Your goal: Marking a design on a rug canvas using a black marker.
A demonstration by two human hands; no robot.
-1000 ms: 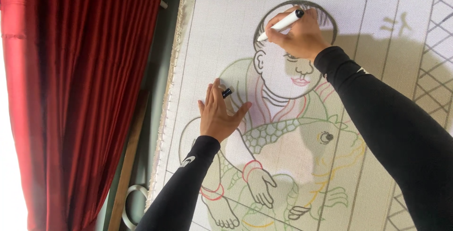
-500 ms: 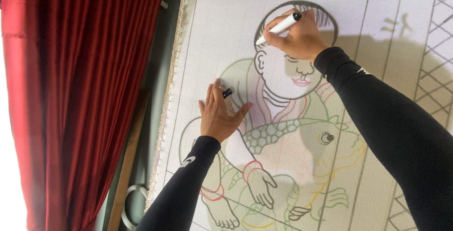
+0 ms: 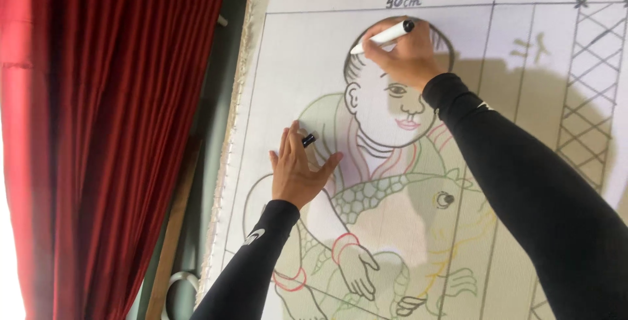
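A large white cloth panel [image 3: 301,65] stands upright, with a drawn child holding a big fish. My right hand [image 3: 402,55] grips a white marker [image 3: 383,36] with a black end, its tip at the top left of the child's head outline. My left hand [image 3: 297,166] rests flat on the cloth beside the child's shoulder, fingers spread, with a small black marker cap [image 3: 308,140] held between two fingers. Both arms wear black sleeves.
A red curtain [image 3: 111,143] hangs along the left. A wooden strip [image 3: 171,228] leans beside the panel's stitched left edge. A crosshatched column [image 3: 592,84] and vertical ruled lines fill the panel's right side.
My right hand with the marker has shifted slightly along the top of the head outline. My left hand stays pressed in place.
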